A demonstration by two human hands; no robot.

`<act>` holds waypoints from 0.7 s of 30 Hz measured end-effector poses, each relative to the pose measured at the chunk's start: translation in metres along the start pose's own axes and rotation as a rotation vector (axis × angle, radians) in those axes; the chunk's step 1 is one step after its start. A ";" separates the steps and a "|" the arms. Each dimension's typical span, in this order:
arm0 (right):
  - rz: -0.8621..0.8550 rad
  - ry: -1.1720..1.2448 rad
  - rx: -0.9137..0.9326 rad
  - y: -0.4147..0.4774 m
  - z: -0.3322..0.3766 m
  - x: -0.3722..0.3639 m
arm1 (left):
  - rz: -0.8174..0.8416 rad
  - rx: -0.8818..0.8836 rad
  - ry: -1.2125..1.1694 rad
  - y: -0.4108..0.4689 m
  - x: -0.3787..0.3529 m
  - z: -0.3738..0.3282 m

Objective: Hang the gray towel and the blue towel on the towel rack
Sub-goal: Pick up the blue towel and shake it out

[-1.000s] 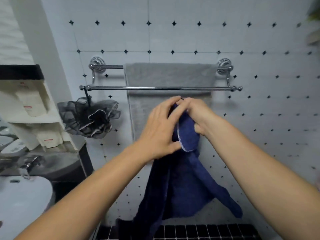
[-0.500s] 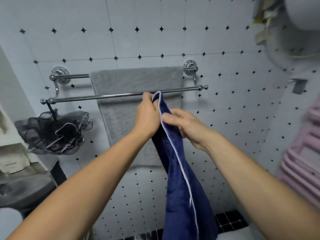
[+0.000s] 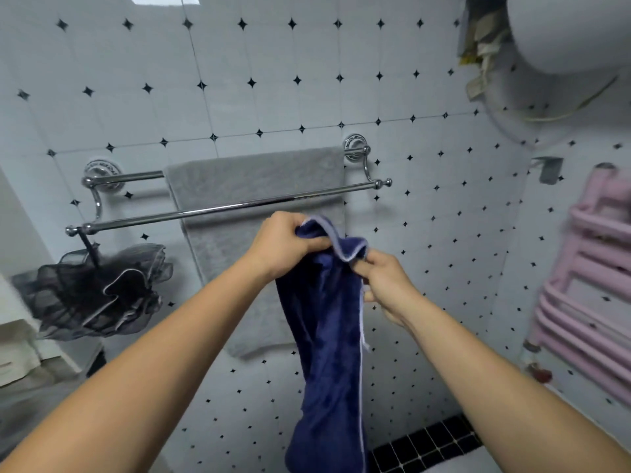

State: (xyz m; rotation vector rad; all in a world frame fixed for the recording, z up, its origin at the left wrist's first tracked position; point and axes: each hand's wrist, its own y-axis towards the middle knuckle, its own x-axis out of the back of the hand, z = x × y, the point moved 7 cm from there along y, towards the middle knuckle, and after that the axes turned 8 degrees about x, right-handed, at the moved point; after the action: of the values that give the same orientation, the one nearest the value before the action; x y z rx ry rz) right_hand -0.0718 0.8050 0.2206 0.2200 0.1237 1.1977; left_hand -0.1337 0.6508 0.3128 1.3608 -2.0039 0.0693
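Note:
A chrome double-bar towel rack [image 3: 218,210] is fixed to the tiled wall. The gray towel [image 3: 252,186] hangs flat over its rear bar. The blue towel [image 3: 324,336], dark with a pale hem, dangles in front of the gray one, just below the front bar. My left hand [image 3: 283,242] pinches its top edge on the left. My right hand [image 3: 382,285] grips the same edge on the right, slightly lower. The upper hem is stretched a short way between both hands.
A black mesh bath sponge [image 3: 99,291] hangs from the front bar's left end. A pink heated rail [image 3: 590,288] stands on the right wall. A white water heater [image 3: 563,32] sits at the top right. Black floor tiles [image 3: 426,445] show below.
The view has tilted up and right. My hands have dropped slightly below the front bar and moved apart, spreading the blue towel's top edge between them.

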 end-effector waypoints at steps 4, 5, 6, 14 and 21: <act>-0.033 0.108 0.107 0.008 0.040 -0.018 | 0.061 0.053 -0.224 -0.008 0.002 0.018; -0.025 0.117 0.119 0.009 0.047 -0.025 | 0.091 0.055 -0.292 -0.013 -0.002 0.020; -0.013 0.118 0.129 0.011 0.053 -0.033 | 0.129 0.047 -0.353 -0.018 -0.007 0.020; 0.106 0.162 0.203 0.008 0.057 -0.061 | -0.123 -0.062 -0.337 -0.019 0.023 0.020; 0.434 -0.067 -0.118 -0.036 -0.085 -0.040 | -0.241 -0.064 -0.494 -0.007 0.083 0.030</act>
State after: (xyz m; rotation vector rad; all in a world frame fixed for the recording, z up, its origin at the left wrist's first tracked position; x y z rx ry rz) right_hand -0.0719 0.7641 0.1290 0.1878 -0.0574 1.6217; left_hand -0.1601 0.5691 0.3357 1.6868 -2.1852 -0.4796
